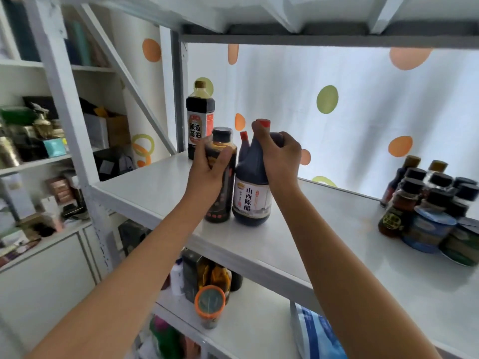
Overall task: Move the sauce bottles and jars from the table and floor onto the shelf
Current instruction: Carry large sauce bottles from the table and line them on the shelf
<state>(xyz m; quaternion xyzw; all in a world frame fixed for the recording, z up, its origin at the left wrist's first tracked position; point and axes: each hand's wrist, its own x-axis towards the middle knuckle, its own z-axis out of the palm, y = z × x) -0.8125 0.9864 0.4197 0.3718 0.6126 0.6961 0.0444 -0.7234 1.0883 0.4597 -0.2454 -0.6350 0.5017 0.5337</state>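
Dark sauce bottle (220, 182) and red-capped vinegar jug (252, 190) are standing side by side on the white shelf (160, 187); left hand (207, 169) is wrapping its fingers around the bottle, right hand (280, 156) is clamping the jug's neck, soy bottle (200, 117) sitting behind

You can read two labels. The tall dark soy-sauce bottle with a gold cap (200, 120), standing at the back left corner of the white shelf board (298, 242), bears a white and red label with 酿造酱油 in large black characters. The squat dark jug-shaped vinegar bottle with a red cap (252, 187), near the shelf's front edge, carries a white label reading 山西陈醋. Print on the jars by the right edge is too blurred for you to read.
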